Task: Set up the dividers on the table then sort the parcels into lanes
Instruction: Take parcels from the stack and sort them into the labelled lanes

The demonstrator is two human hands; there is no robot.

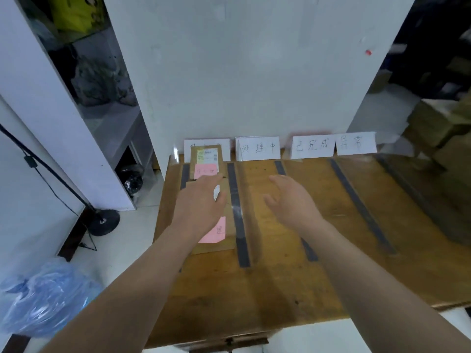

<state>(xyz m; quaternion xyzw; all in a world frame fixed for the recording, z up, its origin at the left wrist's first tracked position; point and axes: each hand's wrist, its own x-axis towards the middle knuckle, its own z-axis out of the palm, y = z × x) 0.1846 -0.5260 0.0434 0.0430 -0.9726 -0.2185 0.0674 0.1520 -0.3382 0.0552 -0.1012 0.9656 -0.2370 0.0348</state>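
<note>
Dark tape strips (238, 212) mark lanes on the wooden table (267, 289), and a clear divider (238, 197) stands along the strip right of the leftmost lane. White handwritten labels (258, 148) stand at the back of each lane. Two brown parcels lie in the leftmost lane: a far parcel (207, 159) with a pink note, and a near parcel (216, 244) with a pink note. My left hand (198, 205) lies flat over the near parcel with straight fingers. My right hand (293, 202) hovers open above the second lane, holding nothing.
A white wall panel (242, 72) rises right behind the labels. Stacked cardboard boxes (438, 128) stand at the far right. On the floor to the left are a blue plastic bag (43, 296) and a black lamp stand base (104, 221).
</note>
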